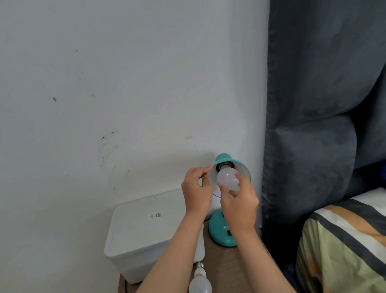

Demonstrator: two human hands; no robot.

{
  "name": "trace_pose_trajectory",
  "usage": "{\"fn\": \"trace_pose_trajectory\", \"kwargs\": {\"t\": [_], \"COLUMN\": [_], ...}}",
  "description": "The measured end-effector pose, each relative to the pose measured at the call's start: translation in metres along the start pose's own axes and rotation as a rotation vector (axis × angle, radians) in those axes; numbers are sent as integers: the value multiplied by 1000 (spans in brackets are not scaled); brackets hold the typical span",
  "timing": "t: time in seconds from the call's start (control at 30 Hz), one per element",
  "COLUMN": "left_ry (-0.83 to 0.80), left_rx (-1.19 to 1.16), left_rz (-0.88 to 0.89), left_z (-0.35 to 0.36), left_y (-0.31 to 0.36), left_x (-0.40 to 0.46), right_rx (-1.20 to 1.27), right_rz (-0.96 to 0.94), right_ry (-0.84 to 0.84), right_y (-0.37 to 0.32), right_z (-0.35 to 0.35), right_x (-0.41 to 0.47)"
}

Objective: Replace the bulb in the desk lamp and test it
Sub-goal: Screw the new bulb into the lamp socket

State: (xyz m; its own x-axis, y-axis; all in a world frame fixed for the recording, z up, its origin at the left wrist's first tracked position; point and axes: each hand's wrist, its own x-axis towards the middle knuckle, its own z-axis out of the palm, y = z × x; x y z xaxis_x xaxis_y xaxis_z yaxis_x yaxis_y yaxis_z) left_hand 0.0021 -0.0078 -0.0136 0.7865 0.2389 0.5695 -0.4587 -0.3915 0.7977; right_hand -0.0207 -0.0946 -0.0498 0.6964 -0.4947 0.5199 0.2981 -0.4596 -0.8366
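Bulb (227,178) sits at the teal lamp's (224,234) socket, your right hand (238,206) grip wrapped round it, left hand (196,192) pinching the shade rim (244,167). Spare bulb (199,287) lies on the surface (225,273).

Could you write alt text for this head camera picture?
The right hand holds a white bulb at the socket of a teal lamp while the left hand steadies its shade. Another bulb lies on the table.

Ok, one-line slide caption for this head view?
Right hand holds a bulb at the teal lamp socket, left hand steadies the shade; a second bulb lies on the table.
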Motion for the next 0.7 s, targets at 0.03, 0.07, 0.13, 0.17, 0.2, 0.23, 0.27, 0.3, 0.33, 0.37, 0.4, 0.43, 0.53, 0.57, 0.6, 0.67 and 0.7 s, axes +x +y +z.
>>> {"fn": "trace_pose_trajectory", "kwargs": {"t": [0.03,0.07,0.13,0.17,0.2,0.23,0.27,0.3,0.33,0.37,0.4,0.43,0.53,0.57,0.6,0.67,0.7], "left_ry": [0,1,7,10,11,12,12,12,11,9,9,10,13,11,8,5,10], "left_rx": [2,2,0,0,0,-2,-4,-4,-3,-2,0,0,-4,-5,-4,-3,-4], "left_rz": [4,5,1,0,-1,-2,-3,-5,-4,-3,-1,0,1,2,3,6,8], "left_z": [0,0,1,1,1,1,1,1,1,1,1,1,1,1,1,1,1], "left_y": [0,0,1,1,0,0,1,1,1,2,2,2,2,1,1,1,1], "left_x": [0,-1,-1,0,0,0,-1,-1,-1,-1,-1,-1,-1,-1,-1,-1,-1], "right_rx": [-4,-18,-59,-69,-66,-54,-49,-63,-91,-113,-120,-115,-81,-69,-59,-41,-39], "right_rz": [57,89,76,48,10,-33,-77,-116,-146,-162,-159,-145,-76,-48,-35,-52,-75], "right_ry": [6,8,5,10,23,35,34,22,10,3,-3,-10,-19,-19,-16,-15,-22], "right_y": [-1,-2,-3,-3,-3,-2,-1,1,3,4,4,3,1,1,1,1,1], "right_z": [0,-1,-1,-1,-1,-2,-3,-3,-3,-2,-1,0,2,2,2,2,2], "right_x": [2,4,6,5,4,3,2,1,1,0,0,0,2,3,4,4,3]}}
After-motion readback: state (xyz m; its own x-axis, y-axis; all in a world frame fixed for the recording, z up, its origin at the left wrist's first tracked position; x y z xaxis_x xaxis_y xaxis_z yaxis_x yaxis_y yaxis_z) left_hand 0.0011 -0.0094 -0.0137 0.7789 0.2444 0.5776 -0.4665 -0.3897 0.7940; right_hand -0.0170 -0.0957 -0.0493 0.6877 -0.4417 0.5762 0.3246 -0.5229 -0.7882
